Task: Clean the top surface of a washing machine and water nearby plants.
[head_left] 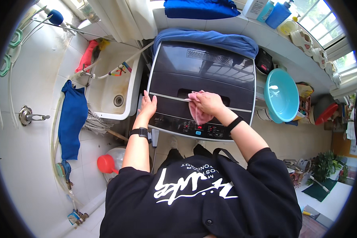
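In front of me stands a top-loading washing machine (168,71) with a dark glossy lid, its lid down. My right hand (207,104) is closed on a pink cloth (199,115), which hangs over the silver lid edge and part of the control panel (216,130). A red display glows on that panel, just below the cloth. My left hand (147,106) rests at the machine's left edge, fingers stretched out and holding nothing. Behind the lid a bunched blue towel (206,36) lies along the back edge.
Left of the machine is a white sink (107,93) with a tap and hose. A blue cloth (73,119) hangs on the left wall, near a red dipper (106,163). To the right stands a turquoise basin (281,95). Bottles (279,15) and shoes (301,39) line the window ledge.
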The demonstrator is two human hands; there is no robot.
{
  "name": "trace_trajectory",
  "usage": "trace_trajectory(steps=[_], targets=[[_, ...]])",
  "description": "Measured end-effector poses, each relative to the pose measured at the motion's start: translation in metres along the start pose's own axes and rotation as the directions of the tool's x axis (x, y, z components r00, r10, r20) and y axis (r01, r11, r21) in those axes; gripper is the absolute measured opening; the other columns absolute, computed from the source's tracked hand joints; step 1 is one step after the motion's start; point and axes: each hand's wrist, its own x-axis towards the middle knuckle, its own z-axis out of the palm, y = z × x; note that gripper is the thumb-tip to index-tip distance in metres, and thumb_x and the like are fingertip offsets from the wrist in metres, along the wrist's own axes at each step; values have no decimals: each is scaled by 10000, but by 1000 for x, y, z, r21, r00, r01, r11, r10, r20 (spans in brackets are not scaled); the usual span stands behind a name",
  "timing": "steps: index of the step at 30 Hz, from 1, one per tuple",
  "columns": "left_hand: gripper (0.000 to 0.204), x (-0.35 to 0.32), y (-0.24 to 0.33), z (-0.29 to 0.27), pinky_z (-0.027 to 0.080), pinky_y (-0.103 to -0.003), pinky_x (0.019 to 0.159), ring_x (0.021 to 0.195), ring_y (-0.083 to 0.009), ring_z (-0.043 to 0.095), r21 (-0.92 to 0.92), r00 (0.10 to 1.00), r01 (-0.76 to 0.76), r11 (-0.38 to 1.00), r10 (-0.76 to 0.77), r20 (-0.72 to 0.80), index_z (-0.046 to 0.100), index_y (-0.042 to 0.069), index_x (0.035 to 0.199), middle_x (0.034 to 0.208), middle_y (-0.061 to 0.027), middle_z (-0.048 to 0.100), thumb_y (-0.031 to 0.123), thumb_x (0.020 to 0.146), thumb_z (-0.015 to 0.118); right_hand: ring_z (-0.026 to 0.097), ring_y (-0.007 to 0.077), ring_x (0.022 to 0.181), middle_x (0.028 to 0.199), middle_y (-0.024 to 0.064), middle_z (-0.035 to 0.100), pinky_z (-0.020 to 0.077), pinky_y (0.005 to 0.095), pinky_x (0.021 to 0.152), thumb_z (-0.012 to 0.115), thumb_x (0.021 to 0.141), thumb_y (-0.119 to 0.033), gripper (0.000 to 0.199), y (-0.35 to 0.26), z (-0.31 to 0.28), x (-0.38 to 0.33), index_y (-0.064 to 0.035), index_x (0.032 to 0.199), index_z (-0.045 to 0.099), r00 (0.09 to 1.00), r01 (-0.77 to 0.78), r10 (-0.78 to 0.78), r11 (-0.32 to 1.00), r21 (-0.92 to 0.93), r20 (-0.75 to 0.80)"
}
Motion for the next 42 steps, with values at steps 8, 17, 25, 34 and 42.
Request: trace_trajectory(steps=[8,17,25,34,42], targets=[[965,-6,0,-1,93,-779,1341,1762,-425,137,0,1000,-4,1000,4,2,-79,276,1847,1911,-207,118,716,1140,408,813,339,959,1013,110,827,642,498,814,588,1104,-429,322,55,-6,-53,-243,1288,777,994,-57,79,961,-270,71],[991,-8,8,6,105,-786,1343,1758,-412,164,16,1000,27,1000,-27,-5,-81,271,1845,1916,-181,117,733,1125,419,758,409,1057,1144,166,787,615,525,943,611,1088,-373,308,-5,66,22,-152,1238,765,983,68,-74,997,-39,-168],[986,-4,17,20,97,-788,1342,1761,-392,164,43,998,56,997,-56,6,-94,294,1842,1922,-139,121,750,1123,402,769,330,1065,1154,70,763,634,465,907,756,887,-136,222,99,-19,-77,-179,1105,752,992,75,-102,952,-298,-79],[986,23,-9,49,92,-786,1346,1757,-421,154,-46,998,7,999,-10,-59,-63,278,1847,1919,-147,131,746,1122,413,456,425,1611,1672,198,571,322,642,1324,771,1005,-382,551,177,-15,-167,-83,1463,707,942,-158,32,921,-356,-335],[969,5,6,39,105,-786,1345,1759,-406,159,-8,997,-6,1000,6,-72,-65,269,1846,1918,-156,127,734,1134,401,293,464,1709,1780,218,444,183,669,1389,813,962,-327,650,132,40,-283,-80,1548,677,978,-159,122,961,-228,-167]])
